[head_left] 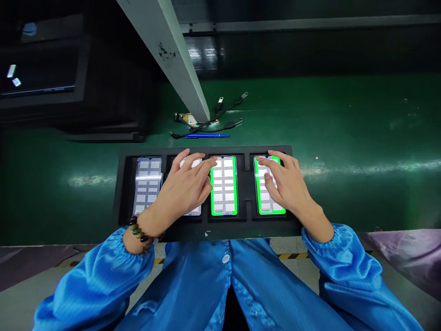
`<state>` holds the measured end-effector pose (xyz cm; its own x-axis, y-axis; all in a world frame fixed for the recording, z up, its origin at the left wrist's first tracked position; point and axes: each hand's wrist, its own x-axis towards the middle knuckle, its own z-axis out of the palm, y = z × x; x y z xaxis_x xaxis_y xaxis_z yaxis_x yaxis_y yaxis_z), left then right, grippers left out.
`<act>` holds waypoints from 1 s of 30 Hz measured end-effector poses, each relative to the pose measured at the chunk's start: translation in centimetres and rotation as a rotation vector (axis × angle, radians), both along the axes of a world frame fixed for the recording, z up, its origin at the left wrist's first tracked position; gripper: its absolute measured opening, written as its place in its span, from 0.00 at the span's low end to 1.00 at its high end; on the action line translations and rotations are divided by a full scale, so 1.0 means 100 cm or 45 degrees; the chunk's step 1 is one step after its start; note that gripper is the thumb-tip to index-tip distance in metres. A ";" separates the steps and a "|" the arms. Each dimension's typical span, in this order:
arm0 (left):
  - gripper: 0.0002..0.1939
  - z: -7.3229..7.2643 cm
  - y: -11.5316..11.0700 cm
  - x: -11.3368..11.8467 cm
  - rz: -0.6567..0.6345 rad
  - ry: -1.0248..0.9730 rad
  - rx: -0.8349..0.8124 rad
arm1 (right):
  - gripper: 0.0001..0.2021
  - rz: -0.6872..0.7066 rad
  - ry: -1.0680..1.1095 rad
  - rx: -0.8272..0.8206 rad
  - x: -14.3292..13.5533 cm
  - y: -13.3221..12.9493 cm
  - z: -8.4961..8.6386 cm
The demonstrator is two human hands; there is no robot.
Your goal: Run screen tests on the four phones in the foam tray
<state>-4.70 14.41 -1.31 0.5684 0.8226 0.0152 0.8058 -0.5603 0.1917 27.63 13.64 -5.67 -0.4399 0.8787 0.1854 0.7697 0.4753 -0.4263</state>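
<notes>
A black foam tray [244, 225] lies on the green belt and holds several phones side by side, all with lit grid screens. My left hand [184, 186] lies flat over the second phone [197, 210], its fingertips reaching the top edge of the third phone [224, 188], which has a bright green border. My right hand [285, 181] rests with fingers spread on the rightmost phone [272, 209], also green-bordered. The leftmost phone [147, 184] has no green border and is untouched. Both hands hold nothing.
Beyond the tray lie black cables with connectors [227, 117] and a blue pen [206, 136], at the foot of a slanted grey post [172, 50]. Dark equipment [51, 82] stands at the far left. The green belt [361, 138] stretches to the right.
</notes>
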 end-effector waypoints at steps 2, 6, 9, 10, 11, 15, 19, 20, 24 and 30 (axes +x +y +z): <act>0.29 0.002 -0.005 -0.001 0.037 0.031 0.033 | 0.22 0.029 0.000 0.011 -0.004 0.001 0.000; 0.27 0.001 -0.006 0.004 0.047 0.053 0.071 | 0.22 -0.007 0.000 0.020 0.002 0.000 0.002; 0.24 -0.002 -0.001 0.010 0.001 0.037 0.070 | 0.23 -0.097 0.007 0.019 0.013 -0.004 0.002; 0.24 -0.003 0.001 0.012 -0.020 0.029 0.062 | 0.23 -0.119 0.012 0.013 0.017 -0.005 0.002; 0.24 -0.003 0.003 0.013 -0.043 0.020 0.053 | 0.23 -0.131 0.020 0.007 0.019 -0.006 0.001; 0.26 -0.006 0.006 0.014 -0.111 -0.004 0.026 | 0.23 -0.095 0.056 -0.020 0.025 -0.011 -0.001; 0.26 -0.010 -0.004 0.008 -0.170 -0.023 0.016 | 0.22 -0.033 0.057 -0.027 0.026 -0.022 0.001; 0.26 -0.010 -0.009 0.006 -0.181 -0.031 0.007 | 0.23 -0.019 0.059 -0.022 0.026 -0.026 0.002; 0.28 -0.009 -0.027 0.001 -0.208 -0.037 -0.029 | 0.24 0.026 0.078 0.007 0.027 -0.047 0.006; 0.24 -0.007 -0.054 -0.003 -0.260 -0.082 0.018 | 0.23 0.045 0.083 0.014 0.031 -0.080 0.005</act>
<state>-4.99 9.03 -2.06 0.7210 0.6896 0.0679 0.6612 -0.7140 0.2301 30.73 5.68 -5.14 -0.4570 0.8607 0.2245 0.7232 0.5065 -0.4696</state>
